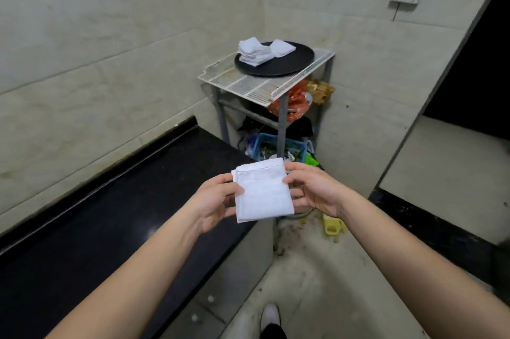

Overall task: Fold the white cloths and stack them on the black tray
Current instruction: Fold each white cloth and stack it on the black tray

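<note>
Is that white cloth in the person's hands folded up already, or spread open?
Folded. The white cloth is a small layered rectangle, pinched at its sides by the left hand and right hand.

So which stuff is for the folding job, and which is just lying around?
For the job:
white cloth, gripped by the left hand and right hand
black tray
folded cloths piled on the tray

Just lying about:
blue basket under the wire rack
orange bag
yellow thing on the floor
black counter
</note>
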`<state>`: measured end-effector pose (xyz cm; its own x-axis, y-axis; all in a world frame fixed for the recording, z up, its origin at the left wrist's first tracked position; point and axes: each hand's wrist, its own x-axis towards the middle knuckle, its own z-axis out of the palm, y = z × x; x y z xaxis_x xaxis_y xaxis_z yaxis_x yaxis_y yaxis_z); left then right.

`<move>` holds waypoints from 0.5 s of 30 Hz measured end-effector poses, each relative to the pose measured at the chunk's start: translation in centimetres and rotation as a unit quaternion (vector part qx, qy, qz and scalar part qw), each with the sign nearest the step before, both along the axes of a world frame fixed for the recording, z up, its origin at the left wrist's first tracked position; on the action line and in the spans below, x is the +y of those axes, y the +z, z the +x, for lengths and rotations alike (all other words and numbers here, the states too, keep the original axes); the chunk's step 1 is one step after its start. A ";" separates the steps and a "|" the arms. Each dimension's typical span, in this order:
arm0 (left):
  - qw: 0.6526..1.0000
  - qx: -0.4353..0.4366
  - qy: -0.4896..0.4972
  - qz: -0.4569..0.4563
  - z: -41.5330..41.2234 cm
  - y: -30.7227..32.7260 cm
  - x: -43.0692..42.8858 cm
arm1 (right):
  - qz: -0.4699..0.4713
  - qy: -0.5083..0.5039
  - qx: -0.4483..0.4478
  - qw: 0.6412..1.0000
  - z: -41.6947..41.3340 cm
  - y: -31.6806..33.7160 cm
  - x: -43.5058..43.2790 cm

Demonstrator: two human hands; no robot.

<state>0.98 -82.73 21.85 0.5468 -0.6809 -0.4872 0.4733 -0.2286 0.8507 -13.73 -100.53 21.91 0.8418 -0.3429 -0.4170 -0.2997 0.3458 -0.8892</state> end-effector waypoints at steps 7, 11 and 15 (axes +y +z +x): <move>0.998 0.007 -0.035 -0.053 9.6 3.1 -15.2 | -0.041 -0.043 0.006 0.998 8.4 4.0 -14.1; 0.997 -0.003 -0.036 -0.062 13.8 6.2 -22.4 | -0.049 -0.061 -0.012 0.997 12.0 6.9 -20.4; 0.995 -0.021 -0.055 -0.080 16.9 7.8 -28.6 | -0.070 -0.068 -0.024 0.995 15.6 7.9 -26.9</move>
<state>17.92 -111.36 29.61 0.4823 -0.8048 -0.3460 0.4164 -0.1369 0.8988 1.87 -127.46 29.81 0.8021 -0.5061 -0.3172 -0.2139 0.2524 -0.9437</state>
